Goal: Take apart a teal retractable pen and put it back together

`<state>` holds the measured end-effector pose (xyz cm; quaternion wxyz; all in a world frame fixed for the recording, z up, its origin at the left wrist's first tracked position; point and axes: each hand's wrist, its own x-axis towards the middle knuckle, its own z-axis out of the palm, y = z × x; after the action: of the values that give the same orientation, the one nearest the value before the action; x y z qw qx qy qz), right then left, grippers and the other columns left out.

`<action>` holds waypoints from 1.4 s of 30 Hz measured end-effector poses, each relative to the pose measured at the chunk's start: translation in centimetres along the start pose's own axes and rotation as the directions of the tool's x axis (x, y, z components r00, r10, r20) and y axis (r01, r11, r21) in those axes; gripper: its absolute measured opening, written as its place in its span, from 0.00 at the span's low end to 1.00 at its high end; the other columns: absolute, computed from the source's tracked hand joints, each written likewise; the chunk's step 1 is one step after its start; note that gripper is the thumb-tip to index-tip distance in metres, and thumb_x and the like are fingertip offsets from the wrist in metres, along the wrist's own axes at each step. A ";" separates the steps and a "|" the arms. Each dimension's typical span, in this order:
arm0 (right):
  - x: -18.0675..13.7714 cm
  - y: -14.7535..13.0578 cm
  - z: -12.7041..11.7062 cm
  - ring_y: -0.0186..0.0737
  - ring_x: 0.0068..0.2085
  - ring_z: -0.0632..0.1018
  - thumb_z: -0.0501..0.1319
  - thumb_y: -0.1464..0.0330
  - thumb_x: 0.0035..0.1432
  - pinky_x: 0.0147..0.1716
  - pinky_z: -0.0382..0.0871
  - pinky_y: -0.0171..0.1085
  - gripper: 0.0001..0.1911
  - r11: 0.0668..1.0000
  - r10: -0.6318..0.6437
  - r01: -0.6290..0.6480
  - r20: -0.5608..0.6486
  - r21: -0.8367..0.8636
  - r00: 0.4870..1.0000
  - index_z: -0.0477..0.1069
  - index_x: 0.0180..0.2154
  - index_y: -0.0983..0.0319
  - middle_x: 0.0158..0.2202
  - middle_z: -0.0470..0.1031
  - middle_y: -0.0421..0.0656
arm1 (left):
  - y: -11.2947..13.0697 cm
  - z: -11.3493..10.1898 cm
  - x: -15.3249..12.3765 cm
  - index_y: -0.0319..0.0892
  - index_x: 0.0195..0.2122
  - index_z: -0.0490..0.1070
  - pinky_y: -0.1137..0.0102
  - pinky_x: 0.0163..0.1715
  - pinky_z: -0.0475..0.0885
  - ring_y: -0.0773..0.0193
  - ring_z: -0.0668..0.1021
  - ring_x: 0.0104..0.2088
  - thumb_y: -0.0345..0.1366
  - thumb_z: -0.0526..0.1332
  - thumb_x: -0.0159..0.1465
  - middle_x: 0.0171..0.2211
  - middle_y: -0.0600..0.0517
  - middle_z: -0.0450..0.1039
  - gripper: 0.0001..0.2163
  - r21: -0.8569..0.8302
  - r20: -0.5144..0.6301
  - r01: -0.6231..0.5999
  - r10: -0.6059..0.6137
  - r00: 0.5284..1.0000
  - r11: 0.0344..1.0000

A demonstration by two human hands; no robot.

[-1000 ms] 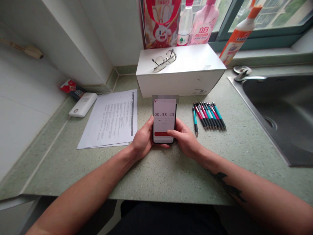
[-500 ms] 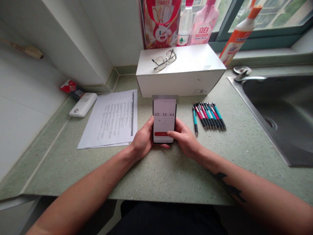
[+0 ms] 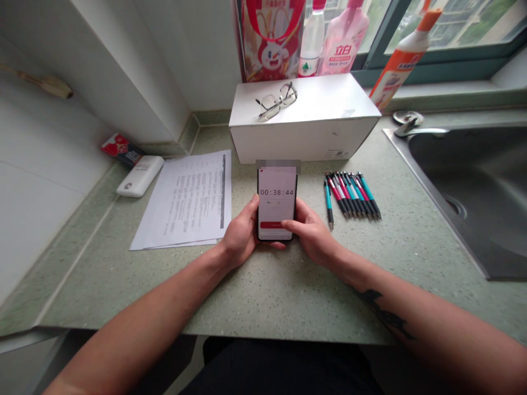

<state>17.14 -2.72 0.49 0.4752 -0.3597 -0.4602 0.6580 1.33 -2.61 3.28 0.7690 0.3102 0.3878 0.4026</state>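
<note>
A black phone (image 3: 276, 197) stands tilted over the green speckled counter (image 3: 263, 296), its screen showing a timer that reads 00:38:44. My left hand (image 3: 239, 233) is wrapped round the phone's left edge. My right hand (image 3: 313, 233) holds the right edge, and its thumb lies across the red bar low on the screen. A row of several red and teal pens (image 3: 349, 195) lies just right of my right hand.
A white box (image 3: 304, 118) with folded glasses (image 3: 276, 100) on it stands behind the phone. Printed sheets (image 3: 189, 200) and a white power bank (image 3: 140, 175) lie left. A steel sink (image 3: 473, 186) fills the right. Bottles (image 3: 395, 60) line the window sill.
The timer has gone from 00:38:43 to 00:38:44. Neither hand nor the phone has moved.
</note>
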 end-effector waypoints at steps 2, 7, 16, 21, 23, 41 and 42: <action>0.0 0.0 0.0 0.49 0.53 0.74 0.63 0.71 0.49 0.56 0.68 0.52 0.22 1.000 0.002 -0.002 0.002 -0.004 1.000 0.68 0.48 0.55 0.49 0.76 0.42 | 0.0 0.0 0.0 0.42 0.59 0.67 0.62 0.24 0.81 0.51 0.80 0.43 0.49 0.47 0.72 0.55 0.40 0.71 0.23 -0.003 0.002 -0.001 0.001 1.000 1.000; 0.0 -0.1 0.0 0.48 0.52 0.74 0.62 0.71 0.49 0.55 0.68 0.52 0.22 1.000 0.003 -0.003 0.003 -0.002 1.000 0.68 0.48 0.55 0.49 0.76 0.42 | 0.0 0.0 -0.1 0.42 0.60 0.66 0.62 0.23 0.81 0.51 0.80 0.42 0.49 0.47 0.72 0.53 0.40 0.73 0.23 -0.008 0.001 0.003 -0.003 1.000 1.000; 0.0 0.0 -0.1 0.49 0.52 0.74 0.62 0.70 0.49 0.54 0.69 0.52 0.22 1.000 -0.004 0.004 0.000 -0.028 1.000 0.68 0.48 0.55 0.49 0.76 0.43 | 0.1 0.0 -0.1 0.42 0.60 0.67 0.63 0.23 0.81 0.52 0.80 0.40 0.49 0.47 0.72 0.52 0.40 0.73 0.23 -0.011 0.008 0.007 -0.006 1.000 1.000; 0.0 0.1 -0.1 0.48 0.53 0.74 0.62 0.71 0.49 0.55 0.68 0.52 0.23 1.000 -0.004 0.004 0.000 -0.020 1.000 0.68 0.49 0.55 0.50 0.76 0.43 | 0.1 0.1 -0.1 0.43 0.59 0.67 0.64 0.23 0.81 0.52 0.80 0.40 0.48 0.47 0.72 0.52 0.40 0.73 0.22 -0.010 0.002 0.008 -0.008 1.000 1.000; 0.1 0.1 -0.1 0.48 0.52 0.74 0.62 0.70 0.49 0.55 0.68 0.52 0.22 1.000 -0.008 0.008 0.003 -0.027 1.000 0.68 0.49 0.55 0.49 0.76 0.43 | 0.1 0.1 -0.1 0.43 0.59 0.67 0.64 0.23 0.81 0.52 0.81 0.40 0.48 0.48 0.72 0.52 0.40 0.73 0.22 -0.017 0.001 0.005 -0.005 1.000 1.000; 0.0 0.1 -0.1 0.49 0.52 0.74 0.62 0.71 0.49 0.54 0.69 0.52 0.22 1.000 -0.007 0.007 0.004 -0.024 1.000 0.68 0.48 0.55 0.50 0.76 0.43 | 0.2 0.2 -0.1 0.43 0.59 0.67 0.63 0.23 0.81 0.51 0.80 0.41 0.48 0.46 0.72 0.53 0.40 0.72 0.22 0.006 -0.010 0.012 -0.012 1.000 1.000; 0.0 0.1 -0.1 0.48 0.52 0.74 0.62 0.71 0.49 0.54 0.69 0.52 0.22 1.000 -0.007 0.007 0.004 -0.022 1.000 0.68 0.49 0.55 0.50 0.76 0.43 | 0.2 0.3 -0.1 0.43 0.59 0.67 0.62 0.23 0.81 0.51 0.80 0.41 0.48 0.46 0.72 0.53 0.40 0.72 0.22 0.009 -0.015 0.013 -0.013 1.000 1.000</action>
<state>17.19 -2.74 0.33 0.4727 -0.3617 -0.4697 0.6520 1.41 -2.66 3.66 0.7673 0.3080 0.3972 0.3983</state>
